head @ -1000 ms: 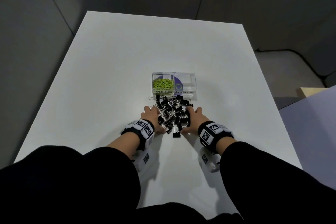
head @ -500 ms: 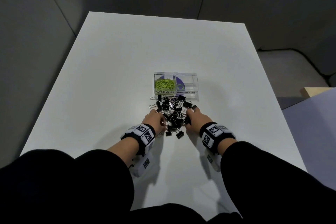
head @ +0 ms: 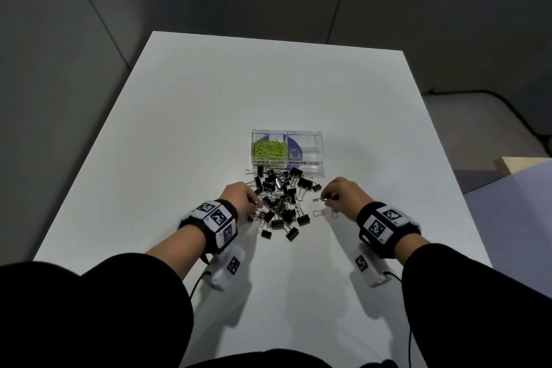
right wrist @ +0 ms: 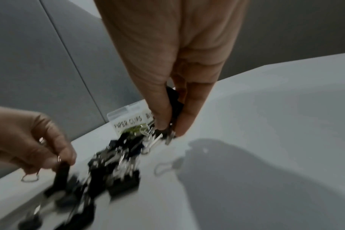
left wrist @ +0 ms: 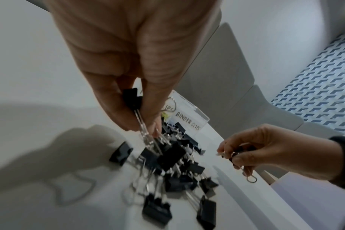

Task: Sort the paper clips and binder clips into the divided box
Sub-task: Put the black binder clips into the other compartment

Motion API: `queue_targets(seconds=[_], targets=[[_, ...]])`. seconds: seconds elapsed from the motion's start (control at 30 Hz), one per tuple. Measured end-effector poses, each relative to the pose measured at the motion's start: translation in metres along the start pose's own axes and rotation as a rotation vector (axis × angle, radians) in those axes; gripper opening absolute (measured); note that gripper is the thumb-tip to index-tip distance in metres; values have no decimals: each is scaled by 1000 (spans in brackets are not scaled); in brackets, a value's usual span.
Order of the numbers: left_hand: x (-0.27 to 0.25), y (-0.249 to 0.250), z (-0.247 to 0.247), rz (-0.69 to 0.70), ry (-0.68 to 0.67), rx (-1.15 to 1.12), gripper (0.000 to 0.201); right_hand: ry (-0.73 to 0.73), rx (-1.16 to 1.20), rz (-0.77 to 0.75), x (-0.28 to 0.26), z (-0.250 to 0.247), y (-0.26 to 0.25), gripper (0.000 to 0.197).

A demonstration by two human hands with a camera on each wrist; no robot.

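Note:
A clear divided box (head: 316,146) stands mid-table. Its left compartment, labelled PAPER CLIPS, holds green paper clips (head: 268,148); the right one, labelled BINDER CLIPS (left wrist: 188,123), looks bare. A heap of black binder clips (head: 280,203) lies just in front of the box. My left hand (head: 252,203) sits at the heap's left edge and pinches binder clips (left wrist: 133,101) by body and wire handles. My right hand (head: 330,199) is lifted to the right of the heap and grips a few binder clips (right wrist: 172,101), with wire handles sticking out below the fingers.
The white table (head: 209,113) has bare surface all around the box and heap. A loose wire handle (head: 319,213) lies on the table under the right hand. Grey wall panels stand behind, and a pale box edge (head: 519,164) shows off the table's right side.
Both hands were cupped round the heap. The right hand has since pulled away to the right holding clips, and the left hand has closed on clips at the heap's left edge.

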State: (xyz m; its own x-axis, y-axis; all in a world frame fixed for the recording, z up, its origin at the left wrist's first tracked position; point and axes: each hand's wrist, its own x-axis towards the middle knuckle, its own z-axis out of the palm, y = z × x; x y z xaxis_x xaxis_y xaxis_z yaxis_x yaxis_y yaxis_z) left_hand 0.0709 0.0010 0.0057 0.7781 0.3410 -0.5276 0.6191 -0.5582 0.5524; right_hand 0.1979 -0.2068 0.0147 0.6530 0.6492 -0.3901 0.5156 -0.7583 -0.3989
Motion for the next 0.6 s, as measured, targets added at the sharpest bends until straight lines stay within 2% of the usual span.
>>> queue_targets(seconds=[0.2,0.3,0.47,0.6], targets=[[13,28,-33,86,48,-47,17,240,87,-61,25,-53,-11,18],[25,49,-49,142,89,-77,16,297,86,-84,52,-62,-24,18],[46,78,-64,202,200,-184,14,229,41,-53,88,-47,-38,25],[64,93,-64,252,254,-145,17,116,12,-68,93,-38,-38,39]])
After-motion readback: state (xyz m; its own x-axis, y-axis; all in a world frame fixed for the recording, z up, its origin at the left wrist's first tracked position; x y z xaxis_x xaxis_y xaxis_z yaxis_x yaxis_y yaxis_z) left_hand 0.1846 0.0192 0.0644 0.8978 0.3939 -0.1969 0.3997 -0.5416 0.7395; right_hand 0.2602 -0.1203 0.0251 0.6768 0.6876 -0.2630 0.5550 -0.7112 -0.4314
